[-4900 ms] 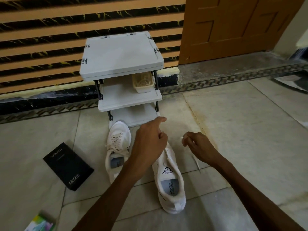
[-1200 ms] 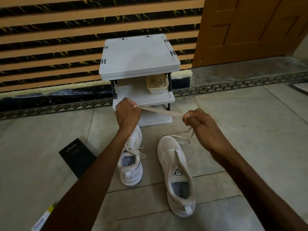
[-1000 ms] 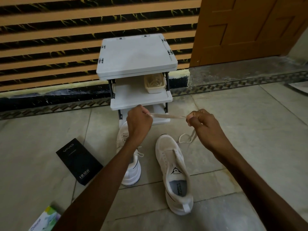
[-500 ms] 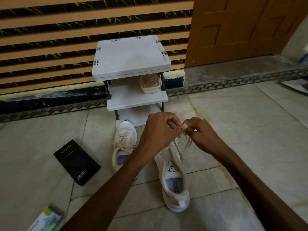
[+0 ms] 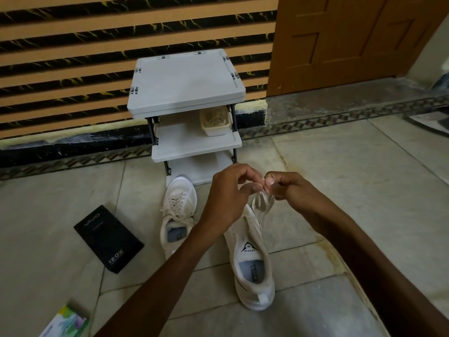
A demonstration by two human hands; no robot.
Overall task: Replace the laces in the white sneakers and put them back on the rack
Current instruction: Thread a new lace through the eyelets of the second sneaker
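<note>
Maybe halfway: left hand [image 5: 226, 195] and right hand [image 5: 291, 193] both pinch a bunched lace [image 5: 262, 203], right sneaker [image 5: 250, 251] laceless, left sneaker [image 5: 179, 203] laced, rack [image 5: 184, 79] shoeless.

Floor [image 5: 352, 190]: laced sneaker [image 5: 178, 210], other sneaker [image 5: 252, 263], black box [image 5: 108, 238] (Vivo), rack [image 5: 187, 81].

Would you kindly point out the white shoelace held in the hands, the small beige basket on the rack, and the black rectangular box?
White shoelace [image 5: 263, 202]: head view, its hanging loops.
Small beige basket [image 5: 217, 130]: head view, its front wall.
Black rectangular box [image 5: 109, 238]: head view, middle of its top face.
</note>
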